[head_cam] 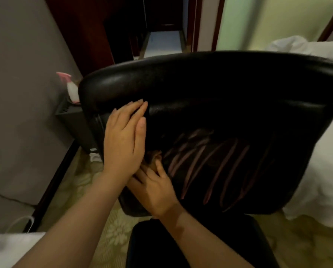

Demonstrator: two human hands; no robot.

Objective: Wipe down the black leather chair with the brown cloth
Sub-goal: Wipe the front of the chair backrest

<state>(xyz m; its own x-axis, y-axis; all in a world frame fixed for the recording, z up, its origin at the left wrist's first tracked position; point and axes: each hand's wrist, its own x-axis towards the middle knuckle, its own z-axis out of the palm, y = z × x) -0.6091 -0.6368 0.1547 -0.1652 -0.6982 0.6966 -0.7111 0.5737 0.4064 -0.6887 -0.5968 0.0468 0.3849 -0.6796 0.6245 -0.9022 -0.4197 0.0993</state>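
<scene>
Your left hand [123,140] lies flat against the back face of the black leather chair [210,105], fingers straight and together, grasping nothing; it serves as a brace near the chair's left edge. Your right hand [156,188] sits lower, just below and touching the left wrist, its fingers bent around a small bunch of brown cloth [154,158], of which only a little shows between the two hands. The cloth is pressed to the lower left part of the backrest, beside the worn, reddish creases [210,167] in the leather. Finding: very little cloth appears to meet the surface. You would do better to spread it under a flatter palm so that each pass covers a wider band. Keep the left hand bracing, since the chair is likely to swivel or tip under pressure, but shift it clear of the wiping path. Work in overlapping strokes from the top roll downward, and run along the creases rather than across them, with light pressure, as the worn leather may catch or flake. A spray bottle [71,88] stands behind the chair's left corner, well apart from both hands.
</scene>
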